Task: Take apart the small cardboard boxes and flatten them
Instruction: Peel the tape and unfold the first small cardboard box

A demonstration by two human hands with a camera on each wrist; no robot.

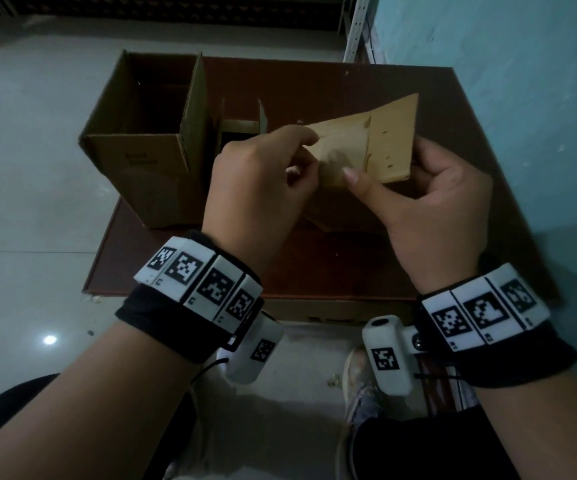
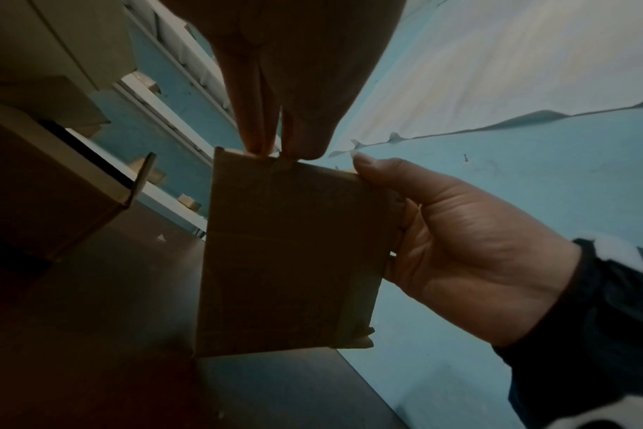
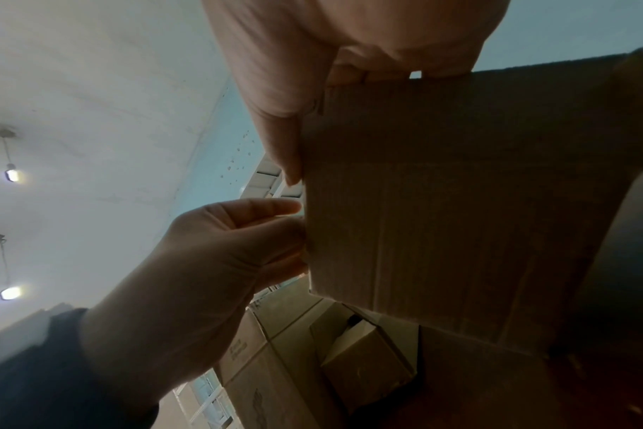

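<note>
A small brown cardboard box is held up above the dark red table, partly collapsed, with one flap sticking up to the right. My left hand pinches its left edge. My right hand grips its right side, thumb laid across the front face. In the left wrist view the box shows a flat brown face, my left fingertips on its top edge and my right hand beside it. In the right wrist view the box fills the right half, with my left hand at its edge.
A large open cardboard carton stands at the table's left rear. Another small open box sits just right of it, behind my left hand. A blue wall runs along the right. Pale tiled floor lies to the left.
</note>
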